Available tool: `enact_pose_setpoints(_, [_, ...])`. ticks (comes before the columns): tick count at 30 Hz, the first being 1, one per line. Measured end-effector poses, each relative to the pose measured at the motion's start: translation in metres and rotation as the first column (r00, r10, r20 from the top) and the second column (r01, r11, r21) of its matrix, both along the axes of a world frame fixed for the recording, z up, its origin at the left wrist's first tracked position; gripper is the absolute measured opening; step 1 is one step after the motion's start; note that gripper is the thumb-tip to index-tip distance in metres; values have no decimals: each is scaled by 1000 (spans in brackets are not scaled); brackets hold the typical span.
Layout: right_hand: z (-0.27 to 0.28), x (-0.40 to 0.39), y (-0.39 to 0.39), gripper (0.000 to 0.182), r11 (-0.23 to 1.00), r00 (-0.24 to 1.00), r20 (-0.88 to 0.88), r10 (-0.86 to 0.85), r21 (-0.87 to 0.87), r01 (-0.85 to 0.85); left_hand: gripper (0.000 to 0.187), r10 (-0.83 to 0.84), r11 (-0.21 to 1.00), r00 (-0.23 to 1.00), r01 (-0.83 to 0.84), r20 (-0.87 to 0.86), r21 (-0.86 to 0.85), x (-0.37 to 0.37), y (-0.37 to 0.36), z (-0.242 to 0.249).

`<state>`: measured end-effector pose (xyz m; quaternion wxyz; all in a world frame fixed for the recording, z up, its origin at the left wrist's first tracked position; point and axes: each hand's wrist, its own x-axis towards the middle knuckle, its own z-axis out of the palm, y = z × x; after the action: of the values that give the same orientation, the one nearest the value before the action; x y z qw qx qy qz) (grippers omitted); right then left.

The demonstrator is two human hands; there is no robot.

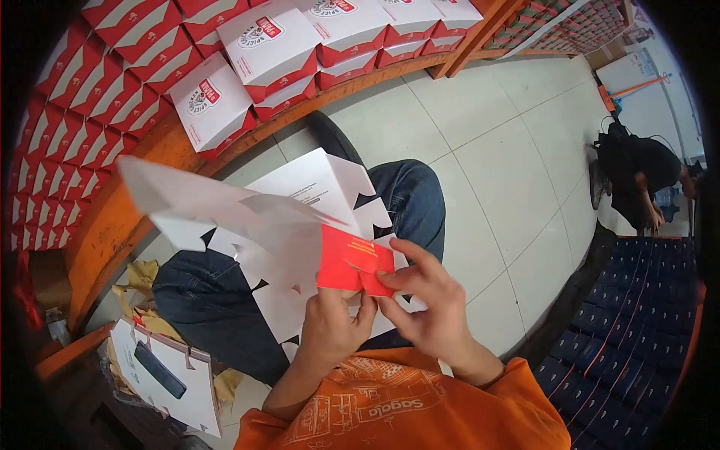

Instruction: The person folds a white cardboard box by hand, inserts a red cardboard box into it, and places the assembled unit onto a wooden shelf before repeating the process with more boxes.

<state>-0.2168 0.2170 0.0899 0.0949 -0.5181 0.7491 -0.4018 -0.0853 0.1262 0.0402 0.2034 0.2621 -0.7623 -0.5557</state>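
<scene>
Both of my hands hold a partly folded cardboard box at its red end panel [341,259]. My left hand [330,326] has its fingers closed on the panel's lower edge, with the thumb up against it. From the right, my right hand [431,304] pinches the panel's corner between thumb and fingers. The box's long white part stretches up to the left and is blurred. Beneath it, flat white box blanks [330,176] with cut notches lie across my lap. Their printing is too small to read.
Finished red and white boxes [270,41] are stacked on an orange wooden shelf [360,84]. At lower left, a phone [160,369] rests on more flat blanks [195,405]. Dark blue boxes [622,315] stand in rows at right. Another person [645,176] bends down beyond the tiled floor [480,187].
</scene>
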Motion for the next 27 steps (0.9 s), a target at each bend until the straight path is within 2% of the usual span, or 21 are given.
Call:
enact_pose_setpoints(1, [-2, -7, 1, 31, 1000, 920, 393, 6, -3, -6, 55, 7, 1000, 1000, -7, -1, -1, 2, -4, 5])
enact_pose_setpoints(2, [-2, -13, 1, 37, 1000, 690, 723, 12, -5, -12, 53, -96, 995, 995, 96, -28, -1, 3, -10, 16])
enact_pose_setpoints(3, [5, -17, -2, 56, 991, 795, 606, -26, 123, -62, 52, -197, 980, 979, 197, -57, -8, 3, -16, 24])
enact_pose_setpoints(4, [1, -17, -4, 56, 991, 796, 605, -19, 119, -66, 52, -193, 981, 980, 192, -58, -12, 5, -23, 27])
enact_pose_setpoints(6, [-13, -11, -5, 64, 987, 916, 395, 70, 103, -120, 51, -340, 936, 928, 318, -153, -154, 10, -35, 33])
enact_pose_setpoints(7, [-19, -2, -8, 68, 995, 940, 330, 89, 19, -101, 51, -335, 937, 929, 310, -157, -160, 12, -39, 44])
enact_pose_setpoints(8, [-23, 5, -13, 68, 994, 939, 331, 94, 21, -106, 45, -287, 958, 934, 279, -212, -66, 18, -40, 59])
enact_pose_setpoints(9, [-27, 13, -16, 68, 998, 931, 358, 67, -21, -64, 40, -233, 967, 937, 251, -258, 35, 24, -39, 67])
enact_pose_setpoints(10, [-31, 19, -20, 69, 998, 922, 384, 49, -64, -26, 40, -221, 970, 941, 239, -254, 39, 29, -35, 64])
enact_pose_setpoints(11, [-38, 21, -24, 63, 982, 868, 486, 104, -190, -11, 33, -88, 991, 989, 100, -122, 91, 35, -29, 61])
enact_pose_setpoints(12, [-40, 22, -39, 59, 931, 883, 461, 86, -354, 94, 28, 47, 991, 999, -49, 19, 124, 40, -25, 60])
enact_pose_setpoints(14, [-10, 14, -69, 49, 845, 664, 744, 76, -401, 353, 17, 237, 957, 971, -234, 2, 170, 53, -30, 55])
enact_pose_setpoints(15, [1, 3, -72, 49, 859, 651, 754, 86, -387, 335, 20, 285, 950, 957, -290, 59, 113, 61, -36, 54])
enact_pose_setpoints(16, [9, -15, -68, 44, 958, 802, 541, 251, -259, -125, 23, 333, 939, 936, -341, 116, 54, 65, -43, 52])
enact_pose_setpoints(17, [15, -23, -68, 39, 852, 804, 330, 495, -6, -523, 28, 357, 933, 931, -359, 71, 14, 61, -47, 53])
enact_pose_setpoints(18, [19, -18, -71, 39, 840, 788, 342, 511, -7, -542, 28, 378, 925, 922, -380, 84, 15, 66, -51, 47])
enact_pose_setpoints(20, [24, -8, -77, 25, 760, 792, 285, 540, 239, -604, 27, 182, 981, 983, -179, -33, 73, 75, -56, 30])
enact_pose_setpoints(21, [12, -1, -74, 26, 888, 894, 263, 362, 195, -417, 24, 194, 962, 972, -162, -132, 222, 76, -56, 28])
enact_pose_setpoints(22, [11, 2, -75, 24, 937, 913, 350, 210, 195, -291, 24, 208, 958, 969, -175, -134, 226, 78, -58, 24])
enact_pose_setpoints(26, [12, -2, -70, 22, 725, 695, 385, 608, 88, -683, 16, 99, 986, 932, -44, -348, 161, 77, -69, 18])
enact_pose_setpoints(27, [13, -2, -66, 36, 704, 707, 241, 665, 114, -701, 14, 68, 990, 901, -7, -429, 142, 74, -72, 19])
